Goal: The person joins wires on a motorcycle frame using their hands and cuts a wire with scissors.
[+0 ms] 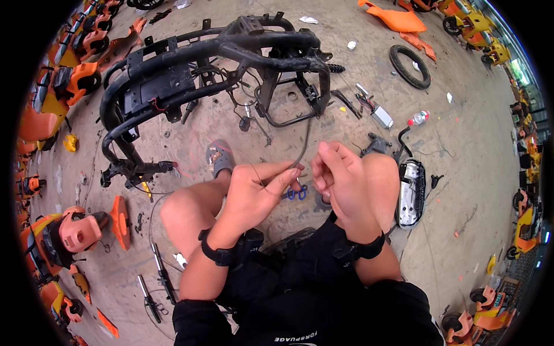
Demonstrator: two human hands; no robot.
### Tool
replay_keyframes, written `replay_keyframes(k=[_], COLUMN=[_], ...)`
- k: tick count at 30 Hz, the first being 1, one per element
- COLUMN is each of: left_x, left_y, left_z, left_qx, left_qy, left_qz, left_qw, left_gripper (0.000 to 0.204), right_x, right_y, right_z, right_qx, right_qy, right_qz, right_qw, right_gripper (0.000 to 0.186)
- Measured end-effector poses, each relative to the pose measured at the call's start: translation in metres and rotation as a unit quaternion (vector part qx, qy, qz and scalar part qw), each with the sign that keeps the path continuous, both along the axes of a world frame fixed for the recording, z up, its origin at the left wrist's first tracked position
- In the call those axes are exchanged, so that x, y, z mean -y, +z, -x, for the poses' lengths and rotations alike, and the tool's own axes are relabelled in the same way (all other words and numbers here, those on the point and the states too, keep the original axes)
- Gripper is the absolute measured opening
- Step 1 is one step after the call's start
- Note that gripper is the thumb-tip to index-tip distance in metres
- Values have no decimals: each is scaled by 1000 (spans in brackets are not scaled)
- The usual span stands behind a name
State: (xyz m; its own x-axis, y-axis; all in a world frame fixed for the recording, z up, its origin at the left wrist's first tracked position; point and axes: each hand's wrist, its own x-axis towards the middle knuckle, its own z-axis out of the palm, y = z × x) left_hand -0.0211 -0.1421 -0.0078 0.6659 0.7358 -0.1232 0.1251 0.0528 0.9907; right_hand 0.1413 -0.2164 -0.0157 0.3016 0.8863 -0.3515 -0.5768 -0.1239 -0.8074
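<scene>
The person's left hand (pixel 251 193) is pinched nearly closed, thumb and forefinger meeting on a thin dark cable (pixel 306 138). That cable runs from the far black metal frame (pixel 259 41) toward the person and ends, as far as can be seen, at the left fingertips, in the space between the knees. The right hand (pixel 344 176) is just to the right of it, fingers curled in toward the thumb; whether anything is held inside them cannot be told. Below the left fingertips, a pair of blue loop handles (pixel 297 193) shows over the concrete floor (pixel 461 173). A grey clog (pixel 219 157) is on the foot beyond the left knee.

To the right on the floor lie a silver box (pixel 381 117) with wires, a clear bottle (pixel 421 117) with a red cap and, nearer, a long white-and-black part (pixel 411 193). Far right are a black tyre (pixel 396 64) and an orange panel (pixel 401 21). Near left, two black-and-silver rods (pixel 163 274) lie beside the person, with orange and yellow vehicles (pixel 81 233) farther left
</scene>
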Motion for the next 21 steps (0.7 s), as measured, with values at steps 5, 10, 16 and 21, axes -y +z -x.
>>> replay_keyframes(k=[5, 10, 16, 21], left_x=[-1, -8, -23, -21], left_y=[-6, -13, -12, -14], left_z=[1, 7, 9, 1], left_qx=[-25, 41, 168, 152], left_qy=[28, -21, -44, 37], left_qz=[14, 53, 211, 198], left_qw=[999, 998, 962, 968], left_gripper=[24, 23, 26, 27], right_x=[1, 1, 2, 3], right_y=[-3, -2, -3, -8], right_z=[14, 16, 18, 25], right_qx=[182, 189, 184, 193], right_qy=[83, 69, 77, 71], right_qz=[-13, -28, -31, -68], right_qw=[980, 979, 979, 976], right_gripper=[18, 12, 15, 17])
